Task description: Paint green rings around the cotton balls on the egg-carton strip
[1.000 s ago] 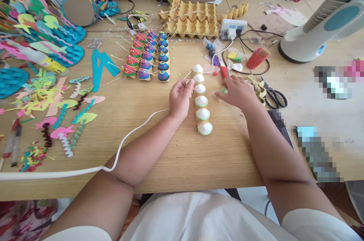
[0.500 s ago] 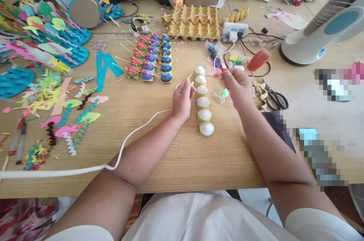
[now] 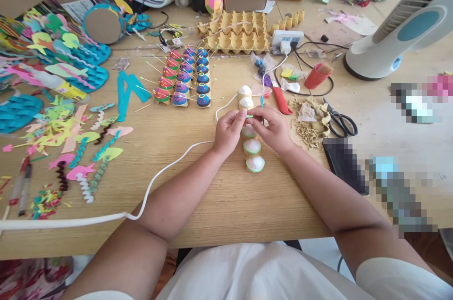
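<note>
A row of egg-carton cups [image 3: 252,146] topped with white domes runs away from me; the nearer domes have light green rims. Over the middle of this row, the fingertips of both hands meet. My left hand [image 3: 229,134] is closed, pinching a small bit of light green clay [image 3: 249,116]. My right hand [image 3: 275,131] is also closed, its fingertips at the same bit. A slim blue tool [image 3: 262,101] sticks up from between the right fingers; its lower end is mostly hidden. The hands cover part of the cups beneath.
Painted egg-carton cups [image 3: 182,87] with pins stand behind to the left. Paper fish and curled strips [image 3: 85,172] spread on the left. On the right are a red sleeve-like piece [image 3: 281,100], scissors [image 3: 340,118], a black phone-like slab [image 3: 343,165] and a fan [image 3: 371,57]. A white cable [image 3: 159,172] crosses my left arm.
My right hand has come left from beside the red piece to meet my left hand over the row. The blue tool now shows in it. The red piece lies on the table.
</note>
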Demonstrator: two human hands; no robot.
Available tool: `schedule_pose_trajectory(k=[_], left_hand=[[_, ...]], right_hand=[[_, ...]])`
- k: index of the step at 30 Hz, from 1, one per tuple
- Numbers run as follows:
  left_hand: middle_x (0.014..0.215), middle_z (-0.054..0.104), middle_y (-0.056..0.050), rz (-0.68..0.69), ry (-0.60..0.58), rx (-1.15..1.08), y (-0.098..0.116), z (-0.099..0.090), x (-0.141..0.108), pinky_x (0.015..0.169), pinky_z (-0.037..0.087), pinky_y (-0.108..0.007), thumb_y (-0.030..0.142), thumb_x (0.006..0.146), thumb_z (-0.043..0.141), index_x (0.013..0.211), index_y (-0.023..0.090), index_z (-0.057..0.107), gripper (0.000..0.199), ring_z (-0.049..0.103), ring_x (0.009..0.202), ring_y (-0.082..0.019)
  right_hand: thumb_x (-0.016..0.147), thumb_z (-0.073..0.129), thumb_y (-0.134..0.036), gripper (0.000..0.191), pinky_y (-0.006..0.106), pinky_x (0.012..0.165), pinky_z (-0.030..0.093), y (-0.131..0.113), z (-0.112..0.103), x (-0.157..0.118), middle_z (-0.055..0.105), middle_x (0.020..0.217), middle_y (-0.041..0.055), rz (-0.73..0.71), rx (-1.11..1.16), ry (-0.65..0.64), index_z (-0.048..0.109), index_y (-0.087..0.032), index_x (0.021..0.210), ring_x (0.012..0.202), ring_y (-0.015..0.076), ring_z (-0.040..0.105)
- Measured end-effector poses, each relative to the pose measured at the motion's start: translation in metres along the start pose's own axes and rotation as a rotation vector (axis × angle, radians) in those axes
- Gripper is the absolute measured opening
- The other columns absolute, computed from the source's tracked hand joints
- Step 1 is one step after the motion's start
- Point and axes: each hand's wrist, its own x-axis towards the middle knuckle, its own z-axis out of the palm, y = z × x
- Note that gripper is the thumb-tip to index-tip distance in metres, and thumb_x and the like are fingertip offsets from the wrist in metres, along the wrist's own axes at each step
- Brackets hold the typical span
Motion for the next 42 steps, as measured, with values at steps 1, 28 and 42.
schedule_pose_trajectory(k=[1,28,42], left_hand=[[0.077,0.074,-0.002,-0.008,0.004,0.01,0.0,0.0,-0.001,0.075,0.058,-0.029,0.08,0.094,0.065,0.077,0.022,0.07,0.061,0.072,0.08,-0.017],[0.065,0.061,0.003,0.192,0.063,0.203,0.01,0.0,-0.003,0.064,0.046,-0.026,0.074,0.095,0.069,0.071,0.021,0.066,0.057,0.055,0.064,-0.012],[0.081,0.071,-0.002,0.156,0.18,0.094,-0.001,-0.004,0.002,0.081,0.055,-0.029,0.071,0.102,0.06,0.09,0.023,0.076,0.052,0.068,0.081,-0.015]], right_hand=[[0.094,0.073,-0.06,0.031,0.043,0.085,0.054,0.0,0.001,0.0,0.073,0.085,0.0058,0.005,0.017,0.009,0.081,-0.029,0.093,0.081,0.0237,0.062],[0.098,0.056,-0.08,0.06,0.033,0.072,0.043,0.015,0.005,0.005,0.06,0.078,0.0006,-0.053,0.095,-0.076,0.061,-0.022,0.083,0.074,0.0159,0.053],[0.08,0.086,-0.072,0.053,0.029,0.072,0.052,0.024,-0.001,0.014,0.071,0.086,0.0013,0.116,0.411,0.051,0.07,-0.022,0.088,0.078,0.0146,0.062]])
